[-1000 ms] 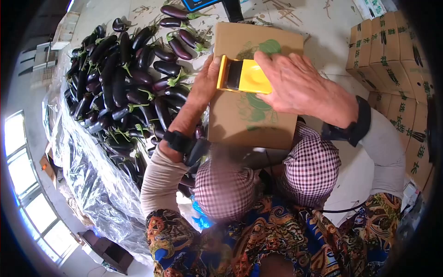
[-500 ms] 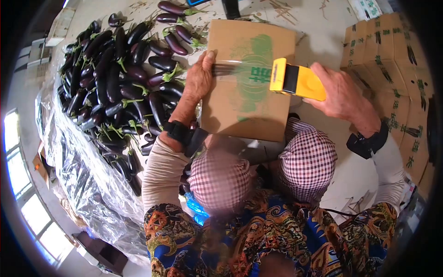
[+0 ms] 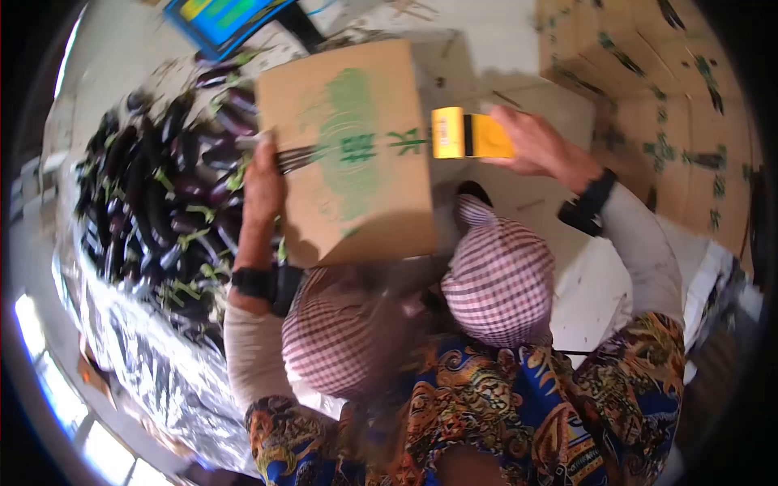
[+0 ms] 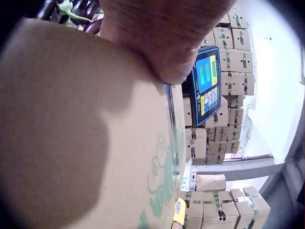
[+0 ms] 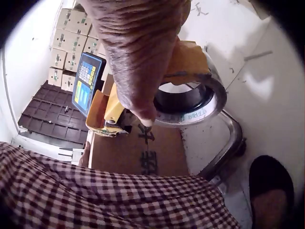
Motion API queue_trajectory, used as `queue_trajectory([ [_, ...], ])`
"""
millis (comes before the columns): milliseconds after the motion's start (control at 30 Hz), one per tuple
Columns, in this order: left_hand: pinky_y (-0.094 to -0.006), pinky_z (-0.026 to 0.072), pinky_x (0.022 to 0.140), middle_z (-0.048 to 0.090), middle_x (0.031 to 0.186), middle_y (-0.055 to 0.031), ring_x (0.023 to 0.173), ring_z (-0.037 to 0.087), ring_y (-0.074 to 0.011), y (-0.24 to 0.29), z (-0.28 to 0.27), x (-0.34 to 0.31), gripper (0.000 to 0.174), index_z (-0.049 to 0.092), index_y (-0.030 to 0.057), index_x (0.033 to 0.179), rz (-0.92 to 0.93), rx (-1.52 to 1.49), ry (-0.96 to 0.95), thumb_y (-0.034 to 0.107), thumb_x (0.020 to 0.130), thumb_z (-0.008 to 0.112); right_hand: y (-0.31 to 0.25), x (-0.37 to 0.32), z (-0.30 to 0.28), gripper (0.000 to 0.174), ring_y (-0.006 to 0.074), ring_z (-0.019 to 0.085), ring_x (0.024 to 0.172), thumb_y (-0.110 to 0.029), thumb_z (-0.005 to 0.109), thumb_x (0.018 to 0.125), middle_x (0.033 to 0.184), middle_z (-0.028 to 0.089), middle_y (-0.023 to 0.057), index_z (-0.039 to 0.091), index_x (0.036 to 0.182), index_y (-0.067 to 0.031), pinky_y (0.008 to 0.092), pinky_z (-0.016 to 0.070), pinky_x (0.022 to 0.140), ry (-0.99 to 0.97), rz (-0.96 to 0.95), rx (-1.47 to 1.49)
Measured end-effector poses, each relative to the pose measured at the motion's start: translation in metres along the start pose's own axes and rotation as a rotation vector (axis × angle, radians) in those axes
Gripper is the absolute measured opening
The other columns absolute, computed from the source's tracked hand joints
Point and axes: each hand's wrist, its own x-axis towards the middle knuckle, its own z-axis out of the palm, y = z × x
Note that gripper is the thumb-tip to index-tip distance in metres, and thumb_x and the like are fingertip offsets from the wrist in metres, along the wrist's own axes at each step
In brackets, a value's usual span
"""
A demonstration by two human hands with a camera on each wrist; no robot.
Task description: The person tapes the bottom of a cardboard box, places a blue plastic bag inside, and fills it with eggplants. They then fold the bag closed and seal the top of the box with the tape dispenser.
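Note:
A brown cardboard box (image 3: 389,219) with green print lies in front of me in the head view. At its left edge my left hand (image 3: 264,190) presses against the side, thumb by the top edge, its other fingers largely hidden. My right hand (image 3: 539,146) grips a yellow tape dispenser (image 3: 490,136), its head just off the box's right edge. The right wrist view shows the tape roll (image 5: 217,98) in the dispenser. A shiny strip of tape (image 4: 172,119) runs over the box top in the left wrist view.
Many eggplants (image 3: 146,186) are heaped left on a clear plastic sheet (image 3: 154,356). A scale display (image 3: 223,20) stands beyond the box. More cartons (image 3: 656,130) are stacked at right. Checked cloth covers my knees (image 3: 498,279), close to the box's near edge.
The right hand has drawn the tape dispenser from the box's left edge across the top to beyond its right edge. The left hand stays at the left edge. The head view has shifted.

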Motion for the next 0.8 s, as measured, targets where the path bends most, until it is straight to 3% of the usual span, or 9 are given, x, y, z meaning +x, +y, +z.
queue_trajectory([
  [33,-0.0365,0.0425,0.099,0.061,0.123,-0.0239,0.113,0.06,-0.0339,0.003,-0.001,0.0,0.056,0.051,-0.0042,0.13,-0.059,-0.052,-0.035,0.042,0.102,0.034,-0.005,0.003,-0.005,0.059,0.0413,0.061,0.093,-0.038,0.075,0.077,0.104,0.061,0.0209,0.043,0.113,-0.004,0.0457,0.0514,0.077,-0.055,0.014,0.058],
  [100,-0.0391,0.0454,0.095,0.064,0.117,-0.0221,0.108,0.061,-0.0308,0.02,-0.009,0.006,0.04,0.047,-0.0009,0.135,-0.369,-0.515,-0.113,0.021,0.102,0.039,-0.009,0.01,-0.006,0.056,0.0412,0.061,0.091,-0.036,0.075,0.077,0.101,0.061,0.0203,0.042,0.109,-0.0041,0.0461,0.0509,0.075,-0.064,-0.011,0.158],
  [167,-0.0342,0.0432,0.095,0.064,0.117,-0.0171,0.106,0.059,-0.0233,-0.03,0.013,0.001,0.055,0.051,-0.0049,0.132,0.146,-0.143,0.082,0.04,0.103,0.039,-0.006,0.011,-0.002,0.054,0.0412,0.061,0.09,-0.035,0.075,0.077,0.098,0.061,0.0199,0.042,0.108,-0.0041,0.0464,0.0506,0.074,-0.024,-0.035,0.196],
  [200,-0.0313,0.0412,0.096,0.063,0.117,-0.0129,0.105,0.056,-0.02,0.019,-0.004,0.001,0.067,0.054,-0.0055,0.129,-0.319,-0.602,-0.03,0.053,0.1,0.038,-0.005,0.012,-0.001,0.054,0.0417,0.06,0.089,-0.032,0.076,0.076,0.097,0.059,0.0201,0.041,0.105,-0.003,0.0469,0.0503,0.074,-0.036,-0.047,0.223],
  [300,-0.0305,0.0404,0.097,0.063,0.116,-0.0098,0.105,0.056,-0.02,0.039,-0.008,0.0,0.066,0.054,-0.0032,0.132,-0.423,-0.679,-0.053,0.053,0.1,0.039,-0.005,0.012,-0.001,0.052,0.0425,0.059,0.088,-0.028,0.077,0.075,0.097,0.057,0.0204,0.04,0.102,-0.0015,0.0473,0.0498,0.073,-0.065,-0.052,0.254],
  [467,-0.03,0.0308,0.109,0.043,0.145,-0.0081,0.128,0.042,-0.0178,0.028,-0.006,0.001,0.071,0.035,0.0012,0.147,-0.439,-0.838,-0.083,0.052,0.099,0.045,-0.009,0.016,0.005,0.054,0.0435,0.059,0.088,-0.031,0.078,0.076,0.094,0.058,0.0216,0.041,0.103,-0.0018,0.0477,0.0492,0.074,-0.085,0.015,0.301],
  [633,-0.0304,0.0519,0.087,0.063,0.117,-0.0115,0.099,0.063,-0.0181,0.053,-0.018,-0.006,0.062,0.05,-0.0004,0.133,-0.606,-1.115,-0.2,0.049,0.096,0.052,-0.011,0.016,0.018,0.056,0.045,0.059,0.087,-0.027,0.081,0.072,0.092,0.058,0.0223,0.042,0.104,-0.0024,0.0472,0.0493,0.073,0.028,-0.041,0.314],
  [700,-0.0311,0.0535,0.083,0.066,0.11,-0.0118,0.095,0.065,-0.019,0.068,-0.017,-0.004,0.06,0.055,-0.0007,0.127,-0.621,-1.117,-0.167,0.05,0.095,0.053,-0.011,0.011,0.014,0.056,0.045,0.059,0.087,-0.026,0.081,0.072,0.091,0.059,0.0217,0.042,0.104,-0.0029,0.0472,0.0497,0.072,0.061,-0.052,0.287],
  [800,-0.0315,0.0543,0.081,0.066,0.109,-0.0123,0.091,0.065,-0.0189,0.063,0.002,0.003,0.062,0.055,-0.0005,0.126,-0.651,-1.172,-0.391,0.052,0.093,0.055,-0.01,-0.02,-0.013,0.058,0.045,0.059,0.088,-0.023,0.082,0.07,0.092,0.059,0.0222,0.043,0.107,-0.0027,0.0475,0.0496,0.073,-0.07,0.117,0.279],
])
